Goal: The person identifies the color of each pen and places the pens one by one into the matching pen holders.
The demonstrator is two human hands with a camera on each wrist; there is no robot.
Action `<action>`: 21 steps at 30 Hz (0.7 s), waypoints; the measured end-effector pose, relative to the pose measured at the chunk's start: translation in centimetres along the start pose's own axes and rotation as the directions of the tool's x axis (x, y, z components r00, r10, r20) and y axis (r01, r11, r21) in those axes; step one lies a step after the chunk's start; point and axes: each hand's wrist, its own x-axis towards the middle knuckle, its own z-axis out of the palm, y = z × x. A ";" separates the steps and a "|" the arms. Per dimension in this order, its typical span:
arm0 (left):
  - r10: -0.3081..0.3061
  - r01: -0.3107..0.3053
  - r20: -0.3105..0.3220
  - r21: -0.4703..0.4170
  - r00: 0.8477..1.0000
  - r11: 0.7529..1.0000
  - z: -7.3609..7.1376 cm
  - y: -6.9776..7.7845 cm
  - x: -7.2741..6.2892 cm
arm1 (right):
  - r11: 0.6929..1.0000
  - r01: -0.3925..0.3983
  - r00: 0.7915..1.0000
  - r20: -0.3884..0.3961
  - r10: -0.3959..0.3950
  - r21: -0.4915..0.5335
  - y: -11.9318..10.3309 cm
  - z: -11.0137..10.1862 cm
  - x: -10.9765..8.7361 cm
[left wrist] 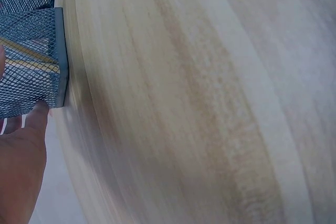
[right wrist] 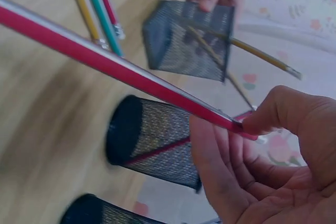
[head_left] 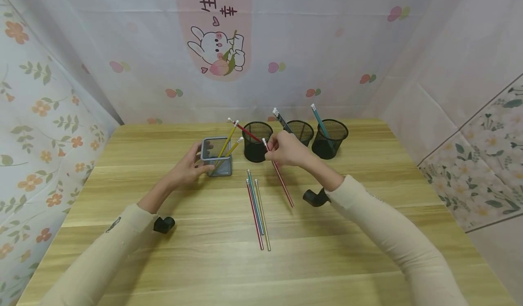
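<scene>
My left hand [head_left: 185,169] holds a square grey mesh pen holder [head_left: 221,170], its thumb at the front and its fingers round the far side. Two yellow pencils [head_left: 227,141] lean in that holder, their eraser ends above the rim. Between thumb and fingers, my right hand [head_left: 289,150] pinches a red pencil [right wrist: 121,74] near its white eraser end. The pencil slants down toward the front of the table. Behind this hand stand a round black mesh cup [head_left: 255,151] with a red pencil [right wrist: 157,150] inside and a second black cup [head_left: 304,133] with dark pencils [head_left: 282,120].
A third black mesh cup [head_left: 337,135] at the right holds teal pencils [head_left: 319,119]. On the wooden table [head_left: 204,269] lie a red pencil [head_left: 254,215], a teal pencil [head_left: 255,201] and a gold pencil [head_left: 263,219], side by side. A printed curtain [head_left: 306,38] hangs behind.
</scene>
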 end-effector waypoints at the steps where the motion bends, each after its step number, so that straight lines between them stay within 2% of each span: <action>1: -0.002 0.002 0.000 0.000 1.000 1.000 0.0 0.0 0.0 | 1.000 0.012 1.000 -0.009 -0.012 0.008 -0.2 -0.3 0.0; 6: -0.008 0.008 -0.003 0.003 1.000 1.000 0.0 0.0 0.1 | 0.996 0.085 0.993 -0.087 -0.085 -0.004 -1.2 -1.7 0.0; 11: -0.012 0.012 -0.003 0.005 1.000 1.000 0.0 -0.2 0.2 | 0.985 0.169 0.971 -0.167 -0.170 -0.017 -2.2 -3.0 0.0; 15: -0.012 0.012 -0.002 0.004 1.000 1.000 -0.1 -0.3 0.2 | 0.972 0.234 0.944 -0.232 -0.236 -0.034 -2.9 -3.6 0.3; 21: -0.031 0.031 0.001 0.004 1.000 0.999 -0.1 -0.1 0.2 | 0.933 0.358 0.880 -0.319 -0.353 -0.045 -4.0 -4.0 0.8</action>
